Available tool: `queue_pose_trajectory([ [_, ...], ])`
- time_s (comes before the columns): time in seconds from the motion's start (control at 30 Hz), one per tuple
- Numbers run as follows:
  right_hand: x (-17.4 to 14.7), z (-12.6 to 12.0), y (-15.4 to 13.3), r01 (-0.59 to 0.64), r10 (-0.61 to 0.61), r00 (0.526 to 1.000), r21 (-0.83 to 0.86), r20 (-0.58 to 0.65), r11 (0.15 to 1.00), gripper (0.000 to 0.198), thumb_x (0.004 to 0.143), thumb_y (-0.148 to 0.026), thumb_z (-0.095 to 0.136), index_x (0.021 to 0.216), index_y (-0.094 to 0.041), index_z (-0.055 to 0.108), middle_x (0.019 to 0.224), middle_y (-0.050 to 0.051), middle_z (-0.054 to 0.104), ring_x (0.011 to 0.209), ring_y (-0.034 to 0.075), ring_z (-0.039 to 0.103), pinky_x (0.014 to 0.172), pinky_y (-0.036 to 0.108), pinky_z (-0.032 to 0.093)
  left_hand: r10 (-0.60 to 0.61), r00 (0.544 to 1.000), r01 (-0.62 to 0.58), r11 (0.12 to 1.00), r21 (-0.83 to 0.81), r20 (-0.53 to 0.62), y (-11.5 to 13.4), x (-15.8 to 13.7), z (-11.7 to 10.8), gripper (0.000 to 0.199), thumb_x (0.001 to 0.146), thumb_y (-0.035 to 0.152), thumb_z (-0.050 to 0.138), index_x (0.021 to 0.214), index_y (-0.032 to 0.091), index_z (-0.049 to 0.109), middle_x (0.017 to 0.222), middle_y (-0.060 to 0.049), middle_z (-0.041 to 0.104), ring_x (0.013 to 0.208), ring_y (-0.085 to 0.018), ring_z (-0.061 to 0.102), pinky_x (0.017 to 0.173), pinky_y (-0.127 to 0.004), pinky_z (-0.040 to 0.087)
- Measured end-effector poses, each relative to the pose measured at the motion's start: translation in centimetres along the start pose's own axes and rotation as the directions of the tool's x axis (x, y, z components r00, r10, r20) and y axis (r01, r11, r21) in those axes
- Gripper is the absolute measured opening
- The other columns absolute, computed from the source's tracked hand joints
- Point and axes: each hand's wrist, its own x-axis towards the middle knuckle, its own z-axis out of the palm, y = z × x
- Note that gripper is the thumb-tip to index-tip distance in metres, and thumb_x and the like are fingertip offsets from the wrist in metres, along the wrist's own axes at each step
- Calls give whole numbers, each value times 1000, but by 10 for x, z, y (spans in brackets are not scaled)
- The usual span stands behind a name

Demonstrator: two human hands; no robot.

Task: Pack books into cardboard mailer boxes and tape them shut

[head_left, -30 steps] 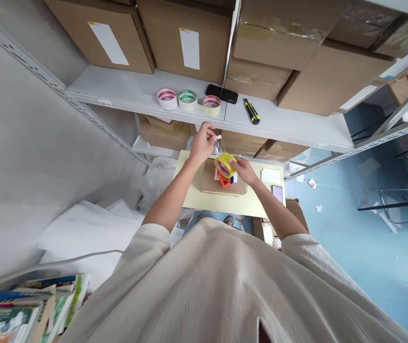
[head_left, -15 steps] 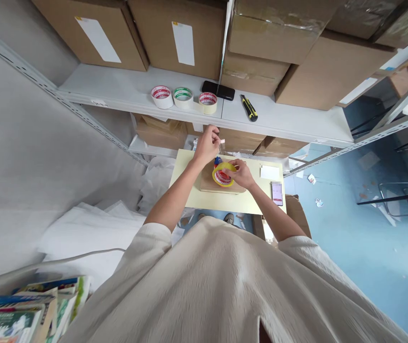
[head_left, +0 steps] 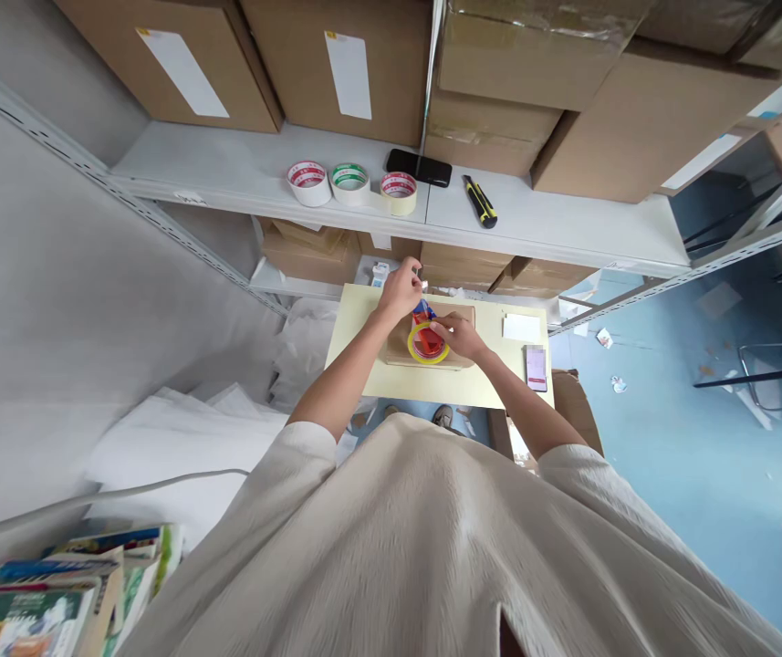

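Observation:
My right hand (head_left: 459,335) is closed on the right side of a red and blue tape dispenser (head_left: 424,315) carrying a yellow-edged roll of packing tape (head_left: 428,359). They are held over a small brown cardboard box (head_left: 397,351) lying on the pale yellow table (head_left: 356,338). Just above and left of the dispenser, my left hand (head_left: 401,289) has its fingers pinched together. A small, pale, strip-like piece shows at those fingertips, apparently the tape's loose end, though it is too small to see clearly.
On the table's right lie white paper (head_left: 522,327) and a phone (head_left: 536,368). The grey shelf (head_left: 226,173) ahead holds three tape rolls (head_left: 350,184), a black phone (head_left: 418,168), a utility knife (head_left: 479,202) and large cartons (head_left: 342,73). White sheets (head_left: 185,438) are piled at left.
The dispenser has turned in my right hand, so more of its red and blue body shows above the roll. My left hand has shifted slightly down and stays pinched.

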Motion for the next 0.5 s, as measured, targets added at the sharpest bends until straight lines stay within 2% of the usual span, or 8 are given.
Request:
queue_pose_trajectory([
  [0.1, 6, -2, 0, -22, 25, 1000, -132, 20, 991, 59, 119, -69, 54, 132, -26, 92, 125, 16, 82, 125, 35, 73, 117, 48, 53, -25, 1000, 25, 1000, 7, -1, -4, 5, 3, 44, 92, 5, 71, 129, 28, 71, 101, -4, 83, 103, -28, 77, 105, -45, 60],
  [0.2, 14, -4, -3, -24, 31, 999, -222, 28, 975, 60, 121, -68, 52, 128, -26, 93, 131, 17, 81, 131, 38, 69, 119, 51, 49, -41, 999, 41, 999, -6, -9, -9, 11, 5, 41, 90, 5, 72, 124, 28, 71, 97, -3, 82, 103, -28, 77, 106, -45, 61],
  [0.37, 27, 1, -4, -27, 40, 999, -310, 36, 950, 55, 121, -64, 52, 133, -29, 92, 142, 18, 73, 133, 40, 63, 119, 55, 48, -72, 997, 71, 997, -30, -16, -18, 16, 5, 38, 89, 6, 73, 120, 28, 73, 96, -4, 83, 103, -29, 78, 105, -46, 62],
  [0.5, 35, 6, 0, -23, 29, 1000, -346, 11, 938, 46, 119, -58, 59, 128, -30, 94, 143, 17, 70, 133, 40, 59, 119, 57, 50, -107, 994, 107, 994, -21, -23, -26, 14, 6, 37, 87, 5, 75, 115, 28, 73, 96, -5, 83, 103, -29, 78, 106, -46, 61],
])
